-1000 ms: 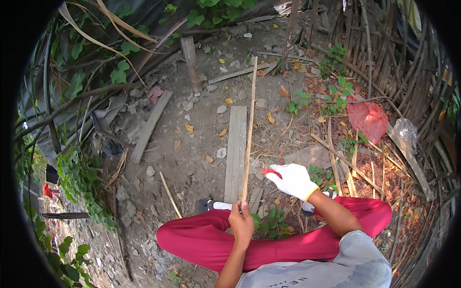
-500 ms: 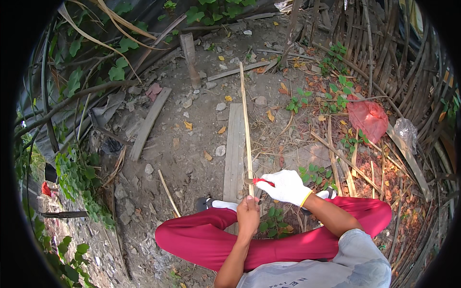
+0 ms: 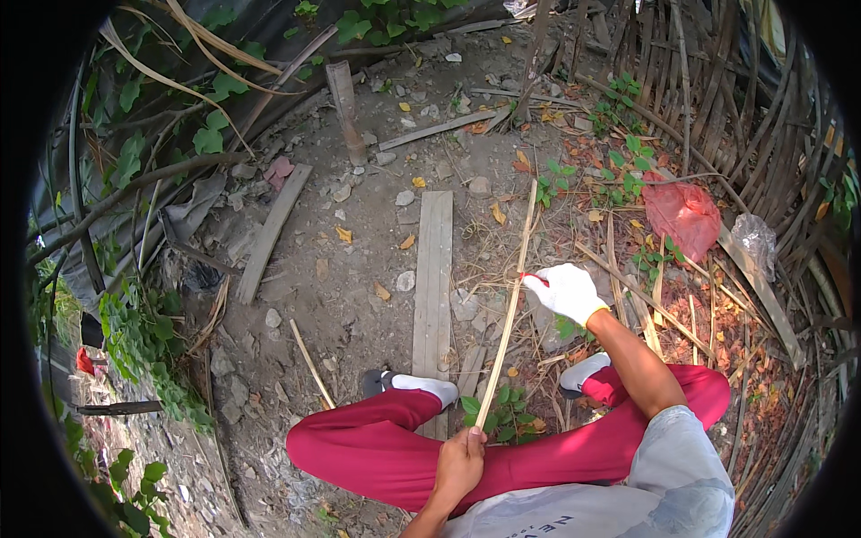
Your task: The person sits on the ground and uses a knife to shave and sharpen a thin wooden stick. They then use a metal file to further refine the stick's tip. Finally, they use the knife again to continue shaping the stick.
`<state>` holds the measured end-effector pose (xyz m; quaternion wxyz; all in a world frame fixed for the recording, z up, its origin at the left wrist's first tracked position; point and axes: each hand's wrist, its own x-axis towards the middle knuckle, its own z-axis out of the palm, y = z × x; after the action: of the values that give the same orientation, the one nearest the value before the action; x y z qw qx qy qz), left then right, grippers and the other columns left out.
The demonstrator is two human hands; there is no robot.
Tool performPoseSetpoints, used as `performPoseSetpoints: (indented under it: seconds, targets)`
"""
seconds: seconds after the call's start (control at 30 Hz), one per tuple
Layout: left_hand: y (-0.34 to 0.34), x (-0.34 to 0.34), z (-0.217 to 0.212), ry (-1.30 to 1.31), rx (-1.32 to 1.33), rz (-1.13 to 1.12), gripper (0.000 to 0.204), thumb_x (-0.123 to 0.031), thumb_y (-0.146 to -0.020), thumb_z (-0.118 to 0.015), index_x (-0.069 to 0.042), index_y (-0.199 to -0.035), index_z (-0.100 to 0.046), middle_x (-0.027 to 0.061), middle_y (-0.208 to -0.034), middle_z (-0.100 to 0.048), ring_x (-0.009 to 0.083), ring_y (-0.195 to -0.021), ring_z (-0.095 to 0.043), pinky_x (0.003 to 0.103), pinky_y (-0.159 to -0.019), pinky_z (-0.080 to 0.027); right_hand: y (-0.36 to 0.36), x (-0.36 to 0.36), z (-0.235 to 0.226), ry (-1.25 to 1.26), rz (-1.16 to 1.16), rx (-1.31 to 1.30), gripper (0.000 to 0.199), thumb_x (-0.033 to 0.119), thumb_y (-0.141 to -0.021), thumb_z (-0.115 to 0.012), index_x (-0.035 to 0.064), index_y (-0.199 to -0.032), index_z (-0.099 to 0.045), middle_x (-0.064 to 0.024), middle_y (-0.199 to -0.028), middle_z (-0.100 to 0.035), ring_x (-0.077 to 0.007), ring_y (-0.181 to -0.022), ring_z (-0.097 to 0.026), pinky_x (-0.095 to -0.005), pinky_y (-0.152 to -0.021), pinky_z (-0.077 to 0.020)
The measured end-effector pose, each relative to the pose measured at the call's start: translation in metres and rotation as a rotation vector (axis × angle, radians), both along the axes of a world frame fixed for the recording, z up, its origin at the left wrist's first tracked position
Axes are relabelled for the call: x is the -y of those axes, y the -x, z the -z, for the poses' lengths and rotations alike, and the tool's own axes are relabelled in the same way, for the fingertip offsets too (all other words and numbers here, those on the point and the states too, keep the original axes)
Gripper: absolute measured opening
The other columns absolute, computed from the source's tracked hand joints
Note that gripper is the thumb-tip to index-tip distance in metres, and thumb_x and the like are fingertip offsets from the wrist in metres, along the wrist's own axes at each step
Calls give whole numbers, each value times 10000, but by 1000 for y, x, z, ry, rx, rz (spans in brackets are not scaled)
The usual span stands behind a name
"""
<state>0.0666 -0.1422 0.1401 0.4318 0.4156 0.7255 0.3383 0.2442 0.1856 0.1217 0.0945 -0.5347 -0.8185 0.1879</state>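
My bare left hand [image 3: 460, 464] is closed around the lower end of a long, pale strip [image 3: 504, 345] that looks like split bamboo or wood, close to my lap. The strip slants away from me, up and to the right. Farther along it, my right hand [image 3: 569, 293] in a white knit glove grips a small tool with a red handle [image 3: 531, 279]. The tool's front end meets the strip; its blade hardly shows, so the exact kind is unclear. Beneath the strip lies a flat grey board [image 3: 432, 269], between my feet.
Another board [image 3: 276, 235] lies to the left, and a short post [image 3: 346, 112] stands beyond it. A red plastic bag [image 3: 683, 218] and a clear one [image 3: 755, 244] rest at the right, near a woven stick fence [image 3: 753, 117]. Stones, leaves and small plants dot the dirt.
My right hand with the red-handled tool has moved up and right, away from my left hand. My left hand has drawn down toward my lap, and the strip now tilts rightward.
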Motion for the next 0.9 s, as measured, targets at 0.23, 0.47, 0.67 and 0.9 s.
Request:
performPoseSetpoints:
  seconds: [0.23,0.47,0.67,0.9]
  targets:
    - [19,48,-34,242,13,53,352,-266,-1081,-507,54,-1072,-652,153,-792,-695,259,-687,-685,402,-666,-543,13,-23,26,-70,133,10,558,598,-991,-485,130,-957,-785,-172,-913,-747,-393,-912,-713,-474,-814,-559]
    - [57,122,-22,216,199,-69,265,-292,-1074,-553,-86,-979,-689,-61,-712,-564,70,-621,-504,272,-538,-395,9,-34,30,2,208,126,599,596,-1002,-466,71,-932,-747,-204,-1002,-741,-397,-977,-704,-476,-846,-547]
    - [102,176,-7,313,538,-414,206,-268,-1068,-561,-96,-1031,-668,-12,-822,-636,89,-655,-572,237,-534,-438,-45,-91,81,753,684,-958,507,584,-978,-592,88,-957,-698,-91,-815,-671,-201,-562,-563,-364,-508,-451]
    - [106,160,-21,239,465,-377,281,-379,-1068,-541,-128,-1021,-660,-74,-706,-534,45,-581,-474,210,-493,-367,-34,-17,101,396,-49,482,563,560,-933,-614,70,-1176,-746,-218,-1169,-720,-366,-1105,-684,-456,-925,-536]
